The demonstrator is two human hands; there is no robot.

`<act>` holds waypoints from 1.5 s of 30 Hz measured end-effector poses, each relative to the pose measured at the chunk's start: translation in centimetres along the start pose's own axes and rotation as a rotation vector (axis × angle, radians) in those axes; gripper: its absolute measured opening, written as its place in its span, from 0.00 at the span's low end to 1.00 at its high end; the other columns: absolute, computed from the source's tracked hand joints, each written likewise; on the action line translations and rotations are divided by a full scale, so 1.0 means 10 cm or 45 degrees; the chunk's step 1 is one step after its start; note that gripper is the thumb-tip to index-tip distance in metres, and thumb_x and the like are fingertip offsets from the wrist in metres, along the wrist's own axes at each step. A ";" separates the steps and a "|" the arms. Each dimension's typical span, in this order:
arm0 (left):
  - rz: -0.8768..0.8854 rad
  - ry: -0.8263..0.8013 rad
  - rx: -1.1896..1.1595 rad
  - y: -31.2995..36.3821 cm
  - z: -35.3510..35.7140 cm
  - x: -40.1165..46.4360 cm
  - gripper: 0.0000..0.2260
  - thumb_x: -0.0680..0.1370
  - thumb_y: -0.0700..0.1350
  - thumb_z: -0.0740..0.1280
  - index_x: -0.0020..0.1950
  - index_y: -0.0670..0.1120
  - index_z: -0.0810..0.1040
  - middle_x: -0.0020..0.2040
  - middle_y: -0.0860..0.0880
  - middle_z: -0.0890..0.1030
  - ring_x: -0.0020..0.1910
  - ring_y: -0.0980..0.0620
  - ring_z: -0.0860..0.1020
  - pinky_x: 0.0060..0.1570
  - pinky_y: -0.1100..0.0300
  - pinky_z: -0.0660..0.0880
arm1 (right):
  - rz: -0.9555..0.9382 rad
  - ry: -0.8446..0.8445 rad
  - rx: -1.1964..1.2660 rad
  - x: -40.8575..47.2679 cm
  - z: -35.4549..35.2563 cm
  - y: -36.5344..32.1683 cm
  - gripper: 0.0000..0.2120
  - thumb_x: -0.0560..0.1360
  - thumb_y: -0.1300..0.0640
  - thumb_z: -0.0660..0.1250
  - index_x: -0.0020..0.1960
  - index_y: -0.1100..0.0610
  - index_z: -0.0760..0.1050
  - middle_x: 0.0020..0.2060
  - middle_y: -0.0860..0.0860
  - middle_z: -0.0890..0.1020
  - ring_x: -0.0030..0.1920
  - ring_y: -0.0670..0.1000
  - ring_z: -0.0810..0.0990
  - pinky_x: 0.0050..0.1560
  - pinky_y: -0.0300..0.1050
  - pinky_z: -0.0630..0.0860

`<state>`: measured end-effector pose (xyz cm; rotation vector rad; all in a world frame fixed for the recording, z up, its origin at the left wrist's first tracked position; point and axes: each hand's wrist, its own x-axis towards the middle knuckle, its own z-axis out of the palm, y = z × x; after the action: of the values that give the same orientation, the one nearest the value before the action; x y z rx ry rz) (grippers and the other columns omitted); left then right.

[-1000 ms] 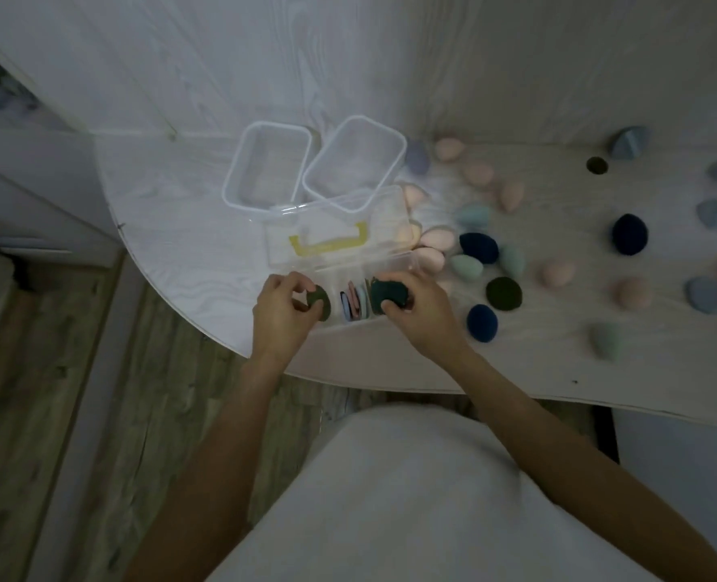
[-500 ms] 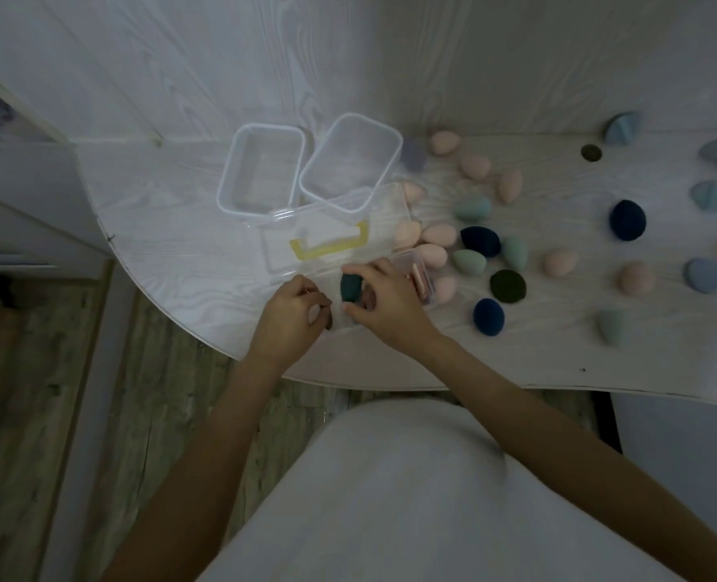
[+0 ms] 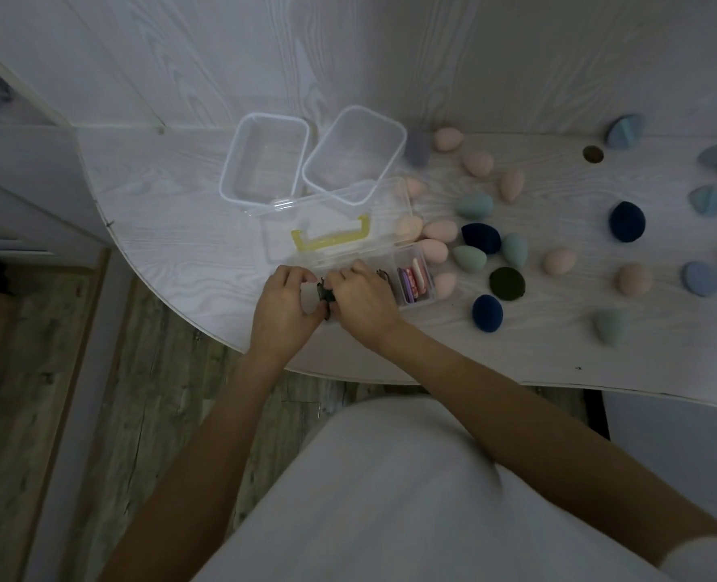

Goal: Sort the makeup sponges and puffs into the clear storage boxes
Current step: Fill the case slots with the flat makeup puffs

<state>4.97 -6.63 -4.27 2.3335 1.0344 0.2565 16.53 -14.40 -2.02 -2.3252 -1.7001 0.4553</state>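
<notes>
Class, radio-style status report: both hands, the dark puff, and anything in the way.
Left hand and right hand together pinching dark puff at divided box, left end. Two tubs empty behind. Sponges loose to the right, not in the way.

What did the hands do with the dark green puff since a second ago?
The right hand carried the dark green puff leftward, from the box's right side to its left end, where the left hand now meets it. That uncovered the pink and white puffs in the right compartment. The compartment box, both empty tubs and the loose sponges on the table stayed put.
</notes>
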 end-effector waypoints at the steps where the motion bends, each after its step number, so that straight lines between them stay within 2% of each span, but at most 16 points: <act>1: -0.007 -0.009 0.015 -0.01 -0.01 -0.01 0.15 0.70 0.43 0.73 0.54 0.42 0.75 0.52 0.46 0.76 0.50 0.47 0.74 0.46 0.60 0.68 | -0.003 -0.008 -0.014 -0.01 0.02 -0.01 0.11 0.77 0.61 0.60 0.57 0.62 0.72 0.52 0.57 0.80 0.59 0.56 0.71 0.46 0.47 0.69; 4: 0.004 -0.043 0.034 -0.03 -0.04 -0.06 0.15 0.71 0.43 0.72 0.56 0.44 0.76 0.50 0.46 0.78 0.50 0.46 0.74 0.49 0.54 0.71 | -0.010 -0.007 -0.005 -0.04 0.09 0.00 0.11 0.77 0.62 0.59 0.57 0.62 0.74 0.50 0.58 0.81 0.58 0.56 0.71 0.42 0.45 0.66; 6: 0.045 -0.069 0.059 -0.04 -0.06 -0.08 0.17 0.72 0.44 0.70 0.60 0.46 0.76 0.50 0.47 0.79 0.51 0.45 0.74 0.51 0.51 0.71 | -0.012 0.021 0.058 -0.05 0.11 0.03 0.11 0.76 0.63 0.61 0.57 0.62 0.75 0.49 0.58 0.81 0.57 0.56 0.72 0.42 0.46 0.68; 9: 0.138 -0.126 0.194 -0.05 -0.06 -0.11 0.19 0.73 0.52 0.61 0.61 0.48 0.77 0.49 0.45 0.78 0.50 0.43 0.74 0.48 0.51 0.70 | -0.013 0.034 0.190 -0.11 0.11 0.06 0.12 0.76 0.63 0.62 0.57 0.61 0.77 0.47 0.58 0.81 0.54 0.58 0.73 0.43 0.51 0.75; 11: 0.159 -0.143 0.249 -0.04 -0.06 -0.10 0.22 0.72 0.55 0.56 0.59 0.48 0.79 0.49 0.44 0.78 0.49 0.42 0.74 0.46 0.52 0.70 | -0.028 0.063 0.236 -0.16 0.11 0.07 0.13 0.76 0.64 0.61 0.57 0.61 0.79 0.47 0.59 0.81 0.52 0.58 0.74 0.44 0.52 0.75; 13: 0.161 -0.146 0.284 -0.03 -0.07 -0.08 0.19 0.73 0.53 0.58 0.56 0.48 0.80 0.49 0.43 0.77 0.49 0.41 0.74 0.45 0.52 0.69 | -0.007 0.140 0.291 -0.20 0.10 0.10 0.12 0.74 0.66 0.63 0.55 0.61 0.80 0.47 0.59 0.80 0.50 0.59 0.75 0.43 0.52 0.76; 15: 0.163 -0.144 0.291 -0.02 -0.08 -0.06 0.12 0.73 0.47 0.66 0.55 0.48 0.81 0.51 0.43 0.77 0.50 0.41 0.74 0.46 0.52 0.69 | 0.024 0.233 0.290 -0.22 0.07 0.14 0.10 0.72 0.67 0.65 0.51 0.61 0.81 0.47 0.58 0.79 0.49 0.59 0.76 0.41 0.50 0.75; 18: 0.149 -0.150 0.259 -0.03 -0.08 -0.05 0.12 0.72 0.44 0.71 0.54 0.49 0.81 0.52 0.43 0.76 0.51 0.42 0.73 0.49 0.52 0.69 | 0.029 0.273 0.188 -0.23 0.08 0.19 0.08 0.71 0.65 0.67 0.48 0.60 0.82 0.52 0.59 0.78 0.52 0.60 0.74 0.48 0.51 0.74; 22: 0.143 -0.132 0.192 -0.03 -0.08 -0.06 0.12 0.72 0.43 0.71 0.55 0.49 0.81 0.53 0.43 0.75 0.51 0.42 0.72 0.50 0.50 0.71 | 0.030 0.204 0.140 -0.24 0.11 0.18 0.09 0.74 0.61 0.65 0.52 0.59 0.81 0.58 0.58 0.76 0.57 0.60 0.71 0.55 0.53 0.72; 26: 0.151 -0.126 0.190 -0.03 -0.08 -0.07 0.12 0.72 0.43 0.70 0.55 0.49 0.81 0.52 0.44 0.76 0.51 0.42 0.73 0.51 0.49 0.71 | -0.001 0.219 0.118 -0.25 0.13 0.20 0.10 0.73 0.62 0.66 0.52 0.60 0.81 0.55 0.58 0.78 0.56 0.60 0.72 0.54 0.54 0.72; 31: 0.148 -0.020 0.098 0.05 -0.10 -0.07 0.14 0.73 0.49 0.62 0.54 0.48 0.81 0.49 0.46 0.79 0.49 0.43 0.75 0.50 0.49 0.72 | -0.053 0.265 0.130 -0.28 0.16 0.24 0.10 0.71 0.61 0.65 0.50 0.59 0.82 0.51 0.57 0.79 0.53 0.59 0.72 0.52 0.49 0.69; 34: 0.228 0.048 0.027 0.25 -0.08 -0.02 0.17 0.74 0.51 0.58 0.56 0.47 0.80 0.49 0.46 0.80 0.49 0.44 0.76 0.49 0.51 0.71 | -0.095 0.322 0.161 -0.34 0.07 0.36 0.12 0.72 0.59 0.60 0.47 0.58 0.81 0.50 0.57 0.80 0.52 0.57 0.72 0.52 0.48 0.68; 37: 0.357 0.057 -0.018 0.57 0.01 0.09 0.16 0.75 0.50 0.59 0.58 0.47 0.78 0.48 0.47 0.81 0.47 0.45 0.76 0.48 0.53 0.70 | -0.045 0.391 0.229 -0.55 -0.20 0.57 0.12 0.75 0.57 0.59 0.48 0.57 0.81 0.48 0.54 0.81 0.51 0.56 0.76 0.53 0.49 0.71; 40: 0.530 -0.056 -0.058 1.13 0.25 0.27 0.16 0.75 0.50 0.59 0.58 0.46 0.78 0.46 0.48 0.82 0.44 0.49 0.77 0.45 0.57 0.70 | 0.098 0.472 0.184 -0.91 -0.55 1.03 0.12 0.76 0.56 0.59 0.50 0.56 0.80 0.42 0.51 0.83 0.41 0.51 0.79 0.47 0.46 0.71; 42: 0.675 -0.162 -0.022 1.54 0.48 0.40 0.14 0.75 0.50 0.60 0.56 0.46 0.78 0.45 0.49 0.82 0.42 0.52 0.77 0.43 0.61 0.69 | 0.207 0.389 0.128 -1.18 -0.72 1.42 0.09 0.76 0.59 0.62 0.51 0.57 0.80 0.40 0.52 0.83 0.37 0.53 0.80 0.42 0.48 0.73; 45: 0.765 -0.385 0.115 2.14 0.93 0.60 0.13 0.76 0.46 0.65 0.59 0.47 0.76 0.52 0.47 0.81 0.48 0.48 0.78 0.47 0.57 0.73 | 0.399 0.203 0.063 -1.59 -0.92 2.07 0.11 0.79 0.57 0.59 0.56 0.57 0.78 0.48 0.54 0.82 0.45 0.54 0.80 0.47 0.47 0.73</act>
<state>25.99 -17.74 -0.05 2.6115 0.1886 0.0754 33.75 -35.82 0.91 -2.5246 -1.2451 0.3498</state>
